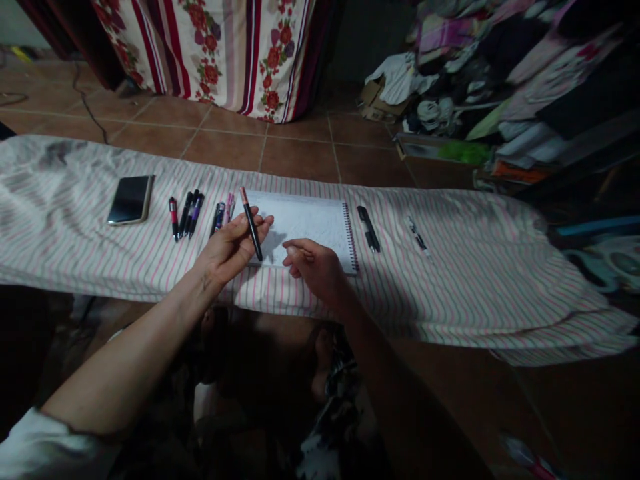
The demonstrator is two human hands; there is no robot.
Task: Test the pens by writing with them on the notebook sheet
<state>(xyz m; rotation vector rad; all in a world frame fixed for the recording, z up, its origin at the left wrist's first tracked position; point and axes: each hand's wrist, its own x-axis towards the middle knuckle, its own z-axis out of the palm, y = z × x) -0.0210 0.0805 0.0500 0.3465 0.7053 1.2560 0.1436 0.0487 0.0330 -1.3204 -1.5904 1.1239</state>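
Note:
My left hand holds a dark pen with a pinkish end, gripped between thumb and fingers above the left part of a spiral notebook. The notebook lies open on a striped cloth, its coil binding on the right side, with faint marks on the page. Over the notebook's lower edge hovers my right hand, its fingers curled and thumb near the index finger. Whether anything small sits in that pinch cannot be made out. Left of the notebook, partly behind my left hand, lie several pens.
Further left are several dark and coloured pens and a phone. Black pens lie right of the notebook, with a clear-and-black pen beyond. The striped cloth covers the long surface. Clothes are piled at back right.

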